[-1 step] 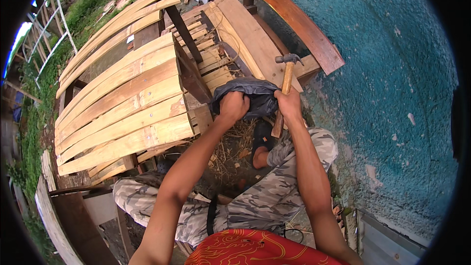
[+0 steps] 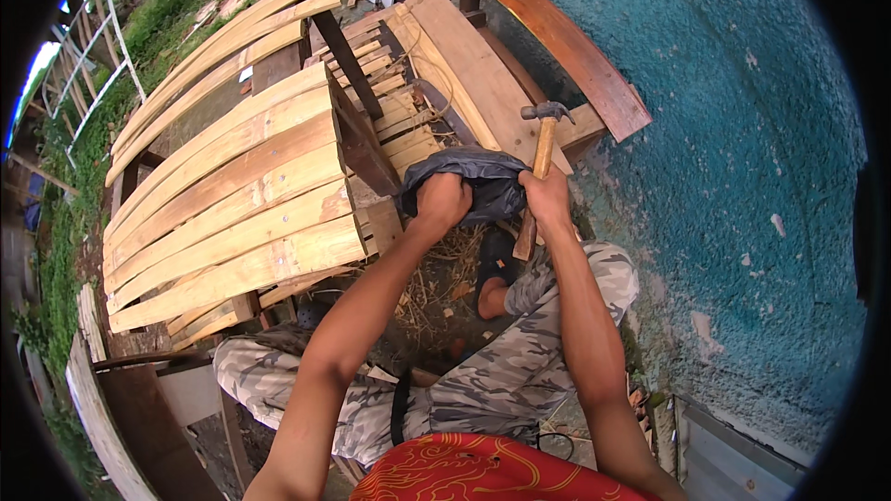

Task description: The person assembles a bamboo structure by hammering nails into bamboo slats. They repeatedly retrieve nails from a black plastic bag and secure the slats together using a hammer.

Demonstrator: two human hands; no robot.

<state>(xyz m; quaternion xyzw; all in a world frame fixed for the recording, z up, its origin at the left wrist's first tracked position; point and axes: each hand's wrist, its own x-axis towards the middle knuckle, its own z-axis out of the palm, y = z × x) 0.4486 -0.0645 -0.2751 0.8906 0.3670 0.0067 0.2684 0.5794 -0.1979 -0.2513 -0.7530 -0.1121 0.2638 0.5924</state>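
A black plastic bag (image 2: 487, 176) hangs between my two hands, its mouth gaping upward. My left hand (image 2: 444, 198) is inside the opening, knuckles bent and fingers curled down; the bag hides its fingertips and anything in them. With my right hand (image 2: 546, 195) I grip the bag's right rim together with the wooden handle of a claw hammer (image 2: 545, 144). The hammer stands head up, its dark metal head above my fist and the handle's end below it.
Left of my hands stands a slatted wooden bench (image 2: 232, 204) of pale boards. Beyond them are a plank seat (image 2: 473, 65) and a varnished curved board (image 2: 557, 37), beside a rough blue wall (image 2: 742, 176). My sandalled foot (image 2: 495, 269) rests on littered ground.
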